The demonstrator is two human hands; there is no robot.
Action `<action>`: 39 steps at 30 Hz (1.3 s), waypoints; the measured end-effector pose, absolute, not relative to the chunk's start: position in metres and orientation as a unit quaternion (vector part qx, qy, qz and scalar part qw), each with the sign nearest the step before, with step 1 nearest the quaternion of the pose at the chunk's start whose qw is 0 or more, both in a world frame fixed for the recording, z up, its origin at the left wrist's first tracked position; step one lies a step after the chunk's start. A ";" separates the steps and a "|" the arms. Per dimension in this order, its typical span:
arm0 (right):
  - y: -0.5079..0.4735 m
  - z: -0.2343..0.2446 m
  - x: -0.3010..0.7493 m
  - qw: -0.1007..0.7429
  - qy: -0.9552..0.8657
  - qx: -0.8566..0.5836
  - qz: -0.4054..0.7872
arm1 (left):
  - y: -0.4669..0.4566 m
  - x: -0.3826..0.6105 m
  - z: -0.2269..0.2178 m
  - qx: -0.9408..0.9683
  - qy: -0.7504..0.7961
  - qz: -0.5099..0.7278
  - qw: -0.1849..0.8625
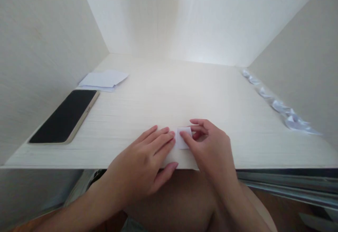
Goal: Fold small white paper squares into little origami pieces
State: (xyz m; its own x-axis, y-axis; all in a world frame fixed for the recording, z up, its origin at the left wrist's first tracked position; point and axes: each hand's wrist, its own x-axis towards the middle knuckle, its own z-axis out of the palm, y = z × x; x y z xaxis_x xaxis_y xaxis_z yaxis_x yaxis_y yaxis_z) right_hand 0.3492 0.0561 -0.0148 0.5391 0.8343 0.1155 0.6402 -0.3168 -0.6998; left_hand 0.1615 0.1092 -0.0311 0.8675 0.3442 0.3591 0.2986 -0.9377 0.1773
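Note:
A small square of folded white paper (184,142) lies on the pale table near its front edge. My right hand (211,144) pinches it at the right side, thumb on top and the fingers curled behind. My left hand (150,151) rests flat to the left with its fingers stretched out. Its fingertips reach the paper's left edge, and the thumb lies near the table's front edge. Whether part of the paper runs under the left fingers is hidden.
A black-screened phone (66,116) lies at the left. Behind it is a stack of white paper sheets (102,79). Several folded white paper pieces (281,107) line the right wall (301,63). Walls enclose the table (169,91) left, right and back.

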 end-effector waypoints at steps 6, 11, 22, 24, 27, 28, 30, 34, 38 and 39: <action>0.066 -0.018 0.357 0.317 -0.514 -0.791 0.096 | 0.112 0.164 -0.030 0.957 0.184 0.214 0.061; 0.061 -0.020 0.358 0.307 -0.569 -0.761 0.058 | 0.116 0.163 -0.033 0.955 0.180 0.224 0.077; 0.033 -0.027 0.390 0.265 -0.735 -0.610 0.131 | 0.116 0.161 -0.036 0.956 0.178 0.220 0.073; 0.031 -0.028 0.395 0.259 -0.749 -0.594 0.140 | 0.117 0.162 -0.035 0.956 0.176 0.222 0.072; 0.033 -0.031 0.395 0.262 -0.751 -0.591 0.133 | 0.119 0.164 -0.034 0.956 0.172 0.224 0.076; 0.035 -0.032 0.393 0.275 -0.742 -0.600 0.121 | 0.119 0.164 -0.035 0.955 0.173 0.227 0.077; 0.040 -0.030 0.387 0.297 -0.711 -0.629 0.104 | 0.119 0.163 -0.036 0.954 0.176 0.229 0.077; 0.051 -0.020 0.373 0.309 -0.650 -0.680 0.141 | 0.116 0.159 -0.039 0.955 0.185 0.219 0.079; 0.058 -0.015 0.362 0.302 -0.616 -0.718 0.119 | 0.115 0.158 -0.040 0.951 0.196 0.223 0.088; 0.060 -0.015 0.360 0.298 -0.613 -0.725 0.099 | 0.115 0.158 -0.040 0.951 0.194 0.226 0.082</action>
